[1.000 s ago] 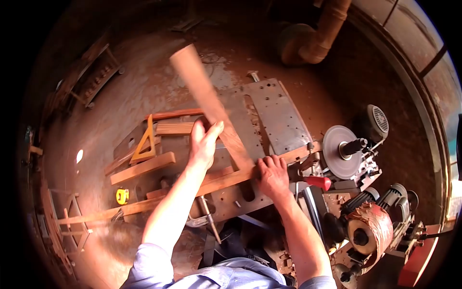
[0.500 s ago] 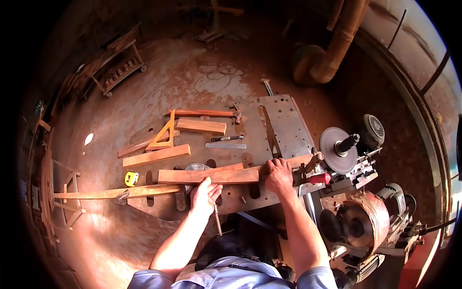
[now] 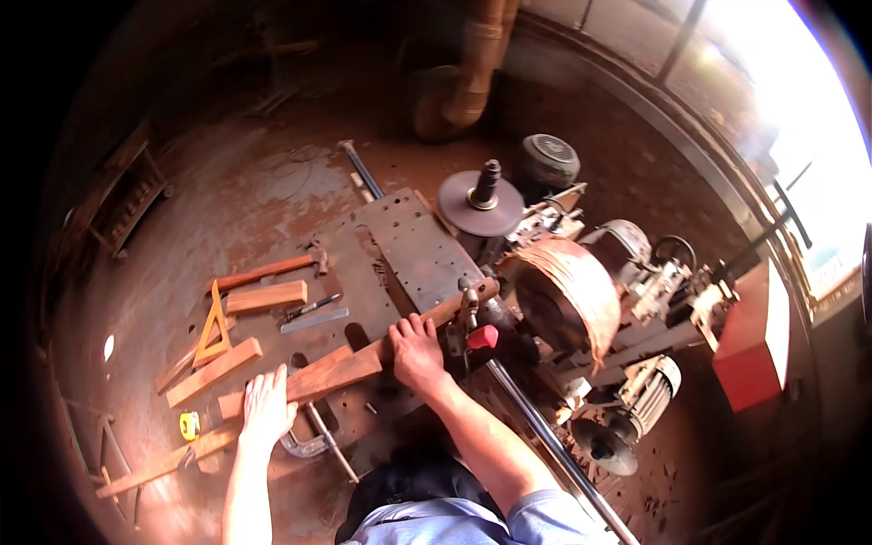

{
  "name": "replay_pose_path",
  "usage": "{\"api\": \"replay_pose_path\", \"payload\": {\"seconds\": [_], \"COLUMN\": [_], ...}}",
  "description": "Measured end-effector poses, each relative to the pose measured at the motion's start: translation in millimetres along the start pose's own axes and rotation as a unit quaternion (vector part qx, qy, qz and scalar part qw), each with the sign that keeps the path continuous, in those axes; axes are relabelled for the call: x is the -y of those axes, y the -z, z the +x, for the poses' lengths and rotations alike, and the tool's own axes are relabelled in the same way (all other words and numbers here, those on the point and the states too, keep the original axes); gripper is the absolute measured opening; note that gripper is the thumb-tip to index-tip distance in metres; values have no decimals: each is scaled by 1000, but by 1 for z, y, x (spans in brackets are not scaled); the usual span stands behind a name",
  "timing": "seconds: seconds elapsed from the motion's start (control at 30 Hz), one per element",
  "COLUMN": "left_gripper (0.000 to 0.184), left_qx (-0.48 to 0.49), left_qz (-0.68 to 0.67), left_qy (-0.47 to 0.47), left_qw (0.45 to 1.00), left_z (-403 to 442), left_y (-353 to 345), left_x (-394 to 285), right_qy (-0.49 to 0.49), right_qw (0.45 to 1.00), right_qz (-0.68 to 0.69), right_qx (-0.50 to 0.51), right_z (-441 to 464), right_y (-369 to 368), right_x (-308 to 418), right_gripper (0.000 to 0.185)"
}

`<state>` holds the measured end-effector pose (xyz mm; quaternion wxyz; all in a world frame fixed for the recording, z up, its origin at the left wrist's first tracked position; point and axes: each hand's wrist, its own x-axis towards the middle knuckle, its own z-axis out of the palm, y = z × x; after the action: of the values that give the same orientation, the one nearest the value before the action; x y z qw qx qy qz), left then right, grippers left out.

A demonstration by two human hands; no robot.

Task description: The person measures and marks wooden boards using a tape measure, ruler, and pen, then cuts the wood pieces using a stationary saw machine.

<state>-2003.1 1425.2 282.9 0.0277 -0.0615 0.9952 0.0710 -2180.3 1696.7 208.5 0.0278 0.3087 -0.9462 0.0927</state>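
Note:
A short wooden board [image 3: 334,376] lies along the front edge of the metal table [image 3: 409,238]. Over its left end rests my left hand [image 3: 268,408], fingers close together on the wood. My right hand [image 3: 418,350] is at the board's right end, its fingers over a long wooden piece [image 3: 452,307] that runs to a clamp with a red handle [image 3: 482,337]. A C-clamp [image 3: 329,440] hangs at the table edge between my hands.
On the table lie a hammer [image 3: 272,271], a yellow triangle [image 3: 213,329], wood blocks [image 3: 214,371], a metal strip [image 3: 314,320] and a yellow tape measure [image 3: 189,425]. A grinding disc [image 3: 480,202] and machines with motors [image 3: 651,396] stand at the right.
The view has swung to the right. The short board, earlier raised and tilted in my left hand, now lies along the table edge. My left hand has shifted to its left end, on top.

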Motion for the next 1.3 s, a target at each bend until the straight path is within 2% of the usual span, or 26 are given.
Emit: {"api": "replay_pose_path", "payload": {"seconds": [0.07, 0.13, 0.2, 0.33, 0.6, 0.67, 0.83, 0.87, 0.93, 1.0, 1.07, 1.17, 1.3], "left_gripper": [57, 55, 57, 57, 57, 57, 50, 53, 52, 48, 47, 39, 32], "left_qx": [56, 90, 71, 23, 1, -21, 42, 28, 21, 90, 60, -3, -22], "left_qz": [-15, -48, -82, -130, -120, -117, -128, -134, -154, -181, -185, -233, -264], "left_qy": [-11, -9, 1, 28, -14, -33, -45, -57, -75, -74, -104, -48, -43], "left_qw": [998, 995, 994, 991, 993, 992, 990, 989, 985, 977, 975, 971, 963], "left_z": [-11, -36, -57, -87, -90, -80, -82, -84, -84, -78, -76, -81, -85], "left_y": [19, 23, 19, 8, -32, -53, -79, -92, -101, -99, -131, -134, -133], "left_x": [-13, -34, -46, -87, -210, -230, -297, -307, -331, -355, -370, -385, -375], "right_qy": [-9, -17, -21, -23, 9, 21, 45, 60, 41, 29, 30, 24, 15], "right_qw": [1000, 1000, 999, 998, 999, 998, 972, 956, 948, 935, 930, 934, 941], "right_qz": [17, 22, 36, 54, 40, 43, 225, 270, 277, 309, 328, 319, 299], "right_qx": [-2, -7, 10, -18, -17, -45, -60, -103, -153, -172, -161, -158, -160], "right_z": [-26, -59, -93, -152, -255, -267, -327, -341, -363, -374, -378, -376, -375], "right_y": [11, 18, 24, 31, 58, 47, 57, 67, 75, 89, 101, 104, 88], "right_x": [3, 2, 3, 4, -6, -14, -42, -45, -49, -52, -54, -56, -66], "right_gripper": [47, 50, 51, 53, 48, 48, 61, 57, 51, 46, 49, 51, 51]}}
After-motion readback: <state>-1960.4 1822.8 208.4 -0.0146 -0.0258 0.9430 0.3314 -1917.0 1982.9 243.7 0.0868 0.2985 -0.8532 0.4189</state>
